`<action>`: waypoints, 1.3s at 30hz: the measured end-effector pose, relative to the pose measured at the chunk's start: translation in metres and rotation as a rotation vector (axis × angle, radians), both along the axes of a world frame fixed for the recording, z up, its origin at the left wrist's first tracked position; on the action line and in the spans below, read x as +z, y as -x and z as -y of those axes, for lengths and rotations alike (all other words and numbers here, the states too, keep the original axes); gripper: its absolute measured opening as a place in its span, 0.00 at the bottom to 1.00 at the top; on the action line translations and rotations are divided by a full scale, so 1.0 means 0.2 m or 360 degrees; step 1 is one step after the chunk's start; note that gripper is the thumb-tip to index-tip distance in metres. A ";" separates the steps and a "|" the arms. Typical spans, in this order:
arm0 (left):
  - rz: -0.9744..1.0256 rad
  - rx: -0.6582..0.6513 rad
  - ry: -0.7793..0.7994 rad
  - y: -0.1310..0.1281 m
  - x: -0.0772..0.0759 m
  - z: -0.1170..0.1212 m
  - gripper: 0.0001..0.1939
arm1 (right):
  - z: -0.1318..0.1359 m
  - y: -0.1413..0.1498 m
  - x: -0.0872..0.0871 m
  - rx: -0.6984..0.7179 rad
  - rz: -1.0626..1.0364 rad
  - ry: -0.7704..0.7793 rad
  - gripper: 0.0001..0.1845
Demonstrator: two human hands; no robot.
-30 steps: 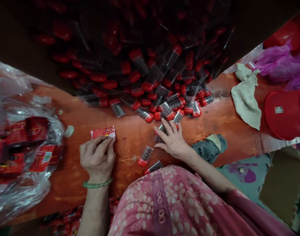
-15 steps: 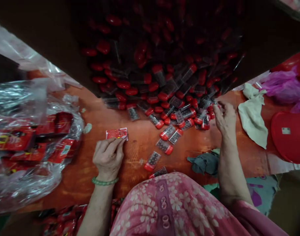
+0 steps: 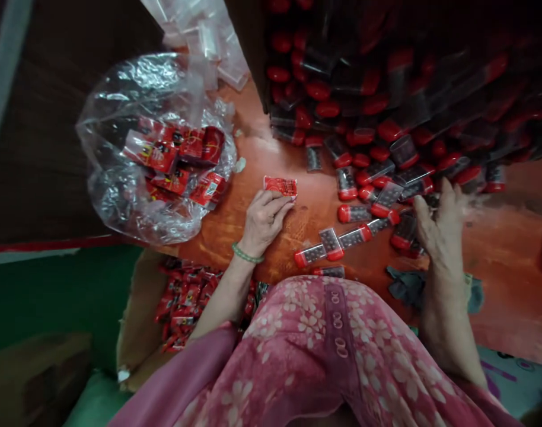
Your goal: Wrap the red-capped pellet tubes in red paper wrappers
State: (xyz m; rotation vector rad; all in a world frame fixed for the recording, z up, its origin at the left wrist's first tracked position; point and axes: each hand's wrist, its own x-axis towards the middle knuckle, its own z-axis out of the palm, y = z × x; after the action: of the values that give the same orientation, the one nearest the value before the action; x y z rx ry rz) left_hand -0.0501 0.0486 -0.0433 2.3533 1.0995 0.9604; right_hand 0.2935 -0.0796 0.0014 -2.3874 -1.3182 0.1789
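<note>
- A pink floral garment fills the bottom of the view, over the person's lap and arms.
- The left hand, with a green bead bracelet at the wrist, is closed on a red printed packet. The thumb and curled fingers pinch its lower edge, and the rest of the packet sticks out past them, above the orange-red table.
- The right hand is open, its fingers spread and blurred, with the fingertips at the edge of a cluster of clear red-capped tubes. The blur hides whether it holds one.
- A crumpled grey-green cloth lies on the table just beside the right wrist.
- Loose tubes with dark contents lie scattered between the two hands.
- A cardboard box of small red packets sits below the table edge, beyond the left forearm.
- A clear plastic bag holding red packets lies on the table, just left of the left hand.
- A dense heap of red-capped tubes spreads across the far side of the table, dim toward the top of the view.
</note>
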 end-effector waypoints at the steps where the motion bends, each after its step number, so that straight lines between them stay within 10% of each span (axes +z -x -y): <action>1: -0.0001 0.0001 0.0024 0.00 0.00 0.00 0.13 | 0.01 0.06 0.03 0.0027 0.0005 -0.0077 0.36; 4: -0.0012 0.0013 0.0092 -0.01 0.01 0.00 0.16 | 0.02 0.27 0.14 0.0314 0.0130 -0.0311 0.31; 11: -0.0033 0.0011 0.0138 -0.01 0.01 0.00 0.17 | -0.06 0.70 0.16 0.1631 -0.0280 0.0290 0.22; 19: 0.0263 0.0148 0.0007 -0.02 0.07 0.00 0.10 | -0.12 0.81 0.10 0.1941 -0.0076 0.0515 0.11; 22: 0.0231 0.0167 0.0024 -0.01 0.08 0.01 0.11 | -0.11 0.78 0.10 0.1776 -0.0379 0.0378 0.09; 29: -0.0122 0.0044 -0.0059 0.02 -0.01 0.04 0.15 | -0.15 0.60 0.07 0.0584 -0.1636 -0.0198 0.21; 39: 0.0451 0.0032 0.0401 0.07 0.10 -0.01 0.09 | -0.29 0.65 0.09 0.0250 -0.2104 -0.0365 0.21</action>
State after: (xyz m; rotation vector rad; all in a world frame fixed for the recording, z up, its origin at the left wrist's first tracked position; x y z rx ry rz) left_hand -0.0635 0.0513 -0.0242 1.9412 1.0634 1.0557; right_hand 0.1632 -0.0212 0.0200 -1.3646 -0.7471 1.2827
